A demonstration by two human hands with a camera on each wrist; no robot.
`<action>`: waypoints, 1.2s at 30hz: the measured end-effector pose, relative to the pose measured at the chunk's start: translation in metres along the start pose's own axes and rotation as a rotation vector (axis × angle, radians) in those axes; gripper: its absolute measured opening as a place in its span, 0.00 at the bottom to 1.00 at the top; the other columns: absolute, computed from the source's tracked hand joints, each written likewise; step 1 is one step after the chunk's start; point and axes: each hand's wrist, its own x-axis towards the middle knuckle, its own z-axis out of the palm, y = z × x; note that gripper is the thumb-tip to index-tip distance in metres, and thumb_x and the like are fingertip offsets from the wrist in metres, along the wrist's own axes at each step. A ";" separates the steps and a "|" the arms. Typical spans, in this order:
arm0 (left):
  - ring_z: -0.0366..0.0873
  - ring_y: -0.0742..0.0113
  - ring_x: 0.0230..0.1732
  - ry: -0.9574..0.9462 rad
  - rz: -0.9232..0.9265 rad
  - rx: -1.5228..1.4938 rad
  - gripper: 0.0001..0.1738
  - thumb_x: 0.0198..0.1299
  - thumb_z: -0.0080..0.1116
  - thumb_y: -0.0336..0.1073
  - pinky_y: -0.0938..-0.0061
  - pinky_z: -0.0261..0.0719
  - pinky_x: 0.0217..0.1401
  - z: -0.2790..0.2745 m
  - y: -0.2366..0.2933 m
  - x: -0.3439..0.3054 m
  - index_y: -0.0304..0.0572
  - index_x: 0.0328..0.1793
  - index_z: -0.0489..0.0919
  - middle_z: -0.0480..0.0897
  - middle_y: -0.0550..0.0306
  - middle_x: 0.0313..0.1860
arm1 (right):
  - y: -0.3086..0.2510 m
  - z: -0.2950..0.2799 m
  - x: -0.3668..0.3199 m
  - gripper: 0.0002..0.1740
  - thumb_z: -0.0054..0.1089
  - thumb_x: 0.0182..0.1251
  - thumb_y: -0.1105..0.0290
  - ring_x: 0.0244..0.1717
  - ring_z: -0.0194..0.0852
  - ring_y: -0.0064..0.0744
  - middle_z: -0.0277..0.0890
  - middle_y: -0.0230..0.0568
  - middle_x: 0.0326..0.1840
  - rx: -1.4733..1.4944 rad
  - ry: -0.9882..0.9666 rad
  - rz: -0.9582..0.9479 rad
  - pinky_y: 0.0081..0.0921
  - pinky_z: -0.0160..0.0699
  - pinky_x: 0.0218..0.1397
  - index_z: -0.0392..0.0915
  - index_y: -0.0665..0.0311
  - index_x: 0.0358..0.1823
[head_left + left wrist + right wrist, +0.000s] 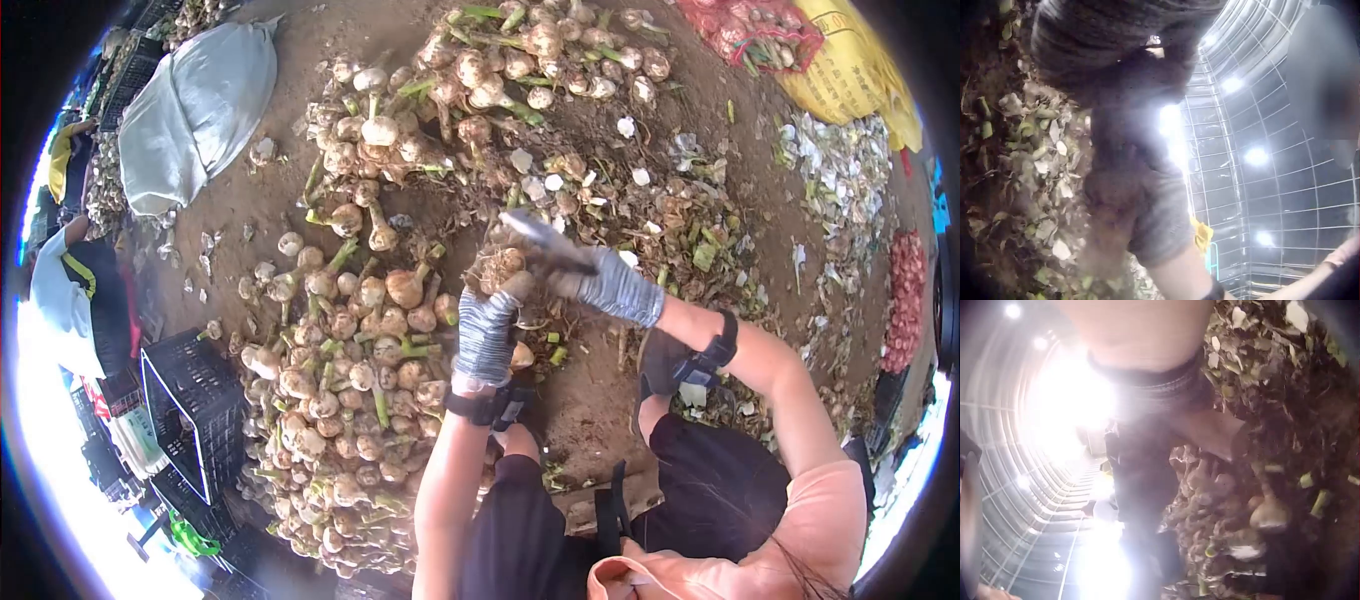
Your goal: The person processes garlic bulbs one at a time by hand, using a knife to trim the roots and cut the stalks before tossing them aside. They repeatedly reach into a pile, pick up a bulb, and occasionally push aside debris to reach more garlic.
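In the head view my left hand (pixel 487 335), in a grey-striped glove, grips a garlic bulb (pixel 497 268) with its roots and dirty skin showing. My right hand (pixel 622 288), gloved the same way, holds a knife (pixel 540 232) by its dark handle. The pale blade is blurred and lies across the upper side of the bulb. Both hands meet above the bare soil between the knees. The left wrist view has the left glove (pixel 1122 50) dark at the top, with the right glove (pixel 1163 219) below it. Glare washes out much of the right wrist view.
A large heap of garlic bulbs (pixel 350 400) with cut stems lies at the left, more garlic (pixel 500 70) ahead. Peelings and stem scraps (pixel 690 220) cover the ground at the right. Black crates (pixel 195 410), a white sack (pixel 200 110) and a red net bag (pixel 760 35) stand around.
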 end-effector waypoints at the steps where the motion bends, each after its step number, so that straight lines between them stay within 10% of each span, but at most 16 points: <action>1: 0.74 0.81 0.31 0.031 0.041 0.088 0.16 0.55 0.64 0.34 0.84 0.72 0.30 0.001 -0.004 -0.001 0.43 0.50 0.77 0.79 0.68 0.35 | 0.003 -0.005 -0.003 0.31 0.60 0.60 0.47 0.24 0.76 0.27 0.81 0.38 0.30 -0.224 0.152 -0.164 0.27 0.76 0.30 0.74 0.61 0.58; 6: 0.77 0.75 0.35 0.092 0.000 0.724 0.21 0.52 0.62 0.25 0.78 0.77 0.38 -0.041 -0.053 0.008 0.40 0.54 0.73 0.80 0.59 0.38 | -0.023 -0.007 -0.022 0.17 0.53 0.64 0.65 0.19 0.75 0.36 0.73 0.41 0.18 -0.880 0.184 -0.453 0.33 0.74 0.21 0.74 0.63 0.52; 9: 0.75 0.62 0.47 -0.176 0.414 1.484 0.16 0.62 0.49 0.34 0.68 0.74 0.47 -0.055 -0.068 -0.002 0.46 0.56 0.71 0.77 0.53 0.46 | -0.041 0.007 -0.025 0.15 0.51 0.61 0.71 0.17 0.73 0.39 0.71 0.41 0.16 -1.206 0.166 -0.549 0.36 0.72 0.18 0.73 0.68 0.49; 12: 0.74 0.60 0.49 -0.230 0.300 1.648 0.14 0.65 0.46 0.37 0.66 0.73 0.51 -0.036 -0.047 -0.011 0.46 0.56 0.71 0.75 0.53 0.47 | -0.031 0.010 -0.020 0.16 0.50 0.58 0.72 0.18 0.73 0.40 0.71 0.42 0.16 -1.276 0.183 -0.583 0.36 0.71 0.18 0.73 0.73 0.47; 18: 0.74 0.70 0.39 -0.115 0.239 0.390 0.08 0.63 0.51 0.28 0.72 0.76 0.48 -0.012 -0.057 -0.012 0.39 0.48 0.73 0.76 0.61 0.39 | -0.004 -0.011 -0.018 0.19 0.46 0.63 0.69 0.22 0.76 0.39 0.74 0.44 0.23 -1.122 0.208 -0.625 0.36 0.77 0.22 0.69 0.71 0.53; 21: 0.75 0.72 0.40 -0.049 0.359 0.604 0.13 0.52 0.64 0.27 0.78 0.75 0.42 -0.003 -0.064 -0.012 0.37 0.42 0.74 0.79 0.55 0.39 | -0.008 -0.020 -0.033 0.20 0.48 0.62 0.70 0.23 0.77 0.40 0.77 0.46 0.25 -1.001 0.102 -0.562 0.36 0.77 0.23 0.70 0.67 0.55; 22: 0.75 0.72 0.41 -0.015 0.318 0.609 0.14 0.51 0.66 0.28 0.78 0.75 0.43 0.000 -0.070 -0.012 0.37 0.42 0.74 0.79 0.55 0.39 | -0.007 -0.021 -0.039 0.20 0.49 0.61 0.70 0.23 0.78 0.41 0.78 0.47 0.25 -1.342 0.109 -0.269 0.35 0.77 0.24 0.71 0.67 0.55; 33: 0.79 0.72 0.32 -0.017 0.197 0.536 0.13 0.48 0.67 0.27 0.78 0.78 0.39 -0.009 -0.073 -0.016 0.35 0.40 0.79 0.82 0.59 0.31 | 0.004 -0.018 -0.041 0.20 0.49 0.65 0.66 0.15 0.70 0.37 0.68 0.39 0.13 -1.304 0.171 -0.484 0.32 0.70 0.17 0.69 0.67 0.57; 36: 0.78 0.68 0.38 0.099 0.041 0.115 0.15 0.52 0.63 0.28 0.73 0.78 0.46 0.004 -0.071 -0.022 0.34 0.46 0.76 0.80 0.56 0.38 | 0.027 -0.053 -0.033 0.20 0.50 0.67 0.63 0.14 0.68 0.33 0.68 0.39 0.13 -1.306 0.241 -0.065 0.29 0.71 0.18 0.71 0.65 0.56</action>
